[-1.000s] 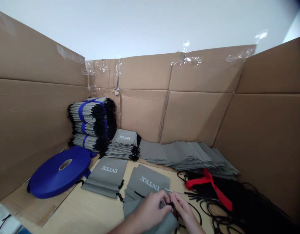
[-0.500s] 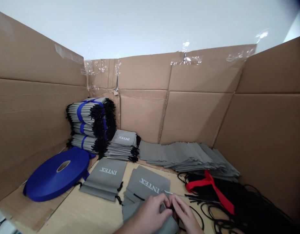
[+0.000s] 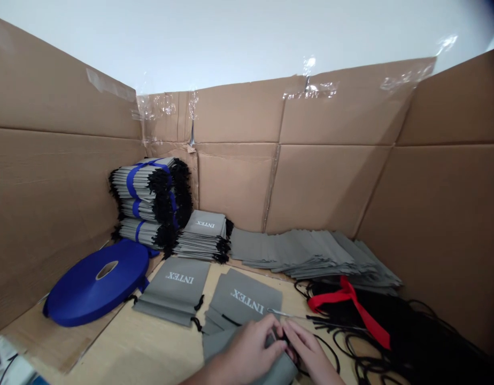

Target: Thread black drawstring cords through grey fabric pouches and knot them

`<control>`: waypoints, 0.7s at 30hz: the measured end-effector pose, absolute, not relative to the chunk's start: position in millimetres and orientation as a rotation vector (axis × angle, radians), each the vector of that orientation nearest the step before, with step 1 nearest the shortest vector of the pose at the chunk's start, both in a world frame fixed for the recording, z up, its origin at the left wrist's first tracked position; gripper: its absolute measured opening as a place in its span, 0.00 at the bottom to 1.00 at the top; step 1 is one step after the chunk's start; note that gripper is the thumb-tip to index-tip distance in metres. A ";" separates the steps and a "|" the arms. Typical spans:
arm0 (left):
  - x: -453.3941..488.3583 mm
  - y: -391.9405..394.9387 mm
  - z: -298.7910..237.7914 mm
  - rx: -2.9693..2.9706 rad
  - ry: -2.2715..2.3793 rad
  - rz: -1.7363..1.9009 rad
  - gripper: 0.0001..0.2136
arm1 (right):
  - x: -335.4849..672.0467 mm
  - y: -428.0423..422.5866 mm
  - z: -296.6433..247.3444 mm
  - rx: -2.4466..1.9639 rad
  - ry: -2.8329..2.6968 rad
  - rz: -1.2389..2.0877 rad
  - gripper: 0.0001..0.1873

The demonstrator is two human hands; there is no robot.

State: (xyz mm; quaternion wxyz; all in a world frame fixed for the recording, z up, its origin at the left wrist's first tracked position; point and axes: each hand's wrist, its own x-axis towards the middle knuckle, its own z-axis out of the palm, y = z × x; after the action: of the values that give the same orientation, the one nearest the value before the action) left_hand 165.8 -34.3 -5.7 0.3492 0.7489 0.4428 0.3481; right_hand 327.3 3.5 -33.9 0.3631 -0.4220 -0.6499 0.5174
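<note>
At the table's front, my left hand [image 3: 253,347] is closed on the edge of a grey drawstring bag [image 3: 284,369]. Close beside it, my right hand [image 3: 307,347] pinches a black cord [image 3: 330,345] at the bag's corner; the fingertips of both hands nearly meet and partly hide the cord. Beyond the hands lie grey bags printed INTEX [image 3: 247,294]. A thin metal threading needle [image 3: 285,313] sits just past my fingers, pointing right toward the cords.
A blue ribbon roll [image 3: 82,283] lies left. Behind it stand tied bag bundles [image 3: 140,184] and a loose bag stack [image 3: 202,230]. Flat grey pieces [image 3: 303,251] spread along the cardboard wall [image 3: 327,187]. Black cords [image 3: 423,331] with a red ribbon [image 3: 367,321] lie right.
The view has shifted slightly. Both hands stay close together at the bag's corner, with little visible change in their grip.
</note>
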 end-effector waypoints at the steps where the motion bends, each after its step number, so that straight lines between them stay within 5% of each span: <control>1: 165.4 -34.7 -4.9 1.942 1.140 0.904 0.07 | 327.5 2.2 -31.2 -1.079 -1.684 1.333 0.27; 21: 172.2 -27.3 -18.0 1.610 1.148 0.943 0.07 | 326.2 -0.8 -33.5 -1.137 -1.450 1.480 0.31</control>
State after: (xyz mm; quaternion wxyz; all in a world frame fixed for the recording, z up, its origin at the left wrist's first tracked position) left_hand 172.2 -27.3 -18.0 0.4578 0.6533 0.4659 0.3828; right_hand 326.2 -0.8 -33.5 0.3793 -0.4451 -0.5676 0.5795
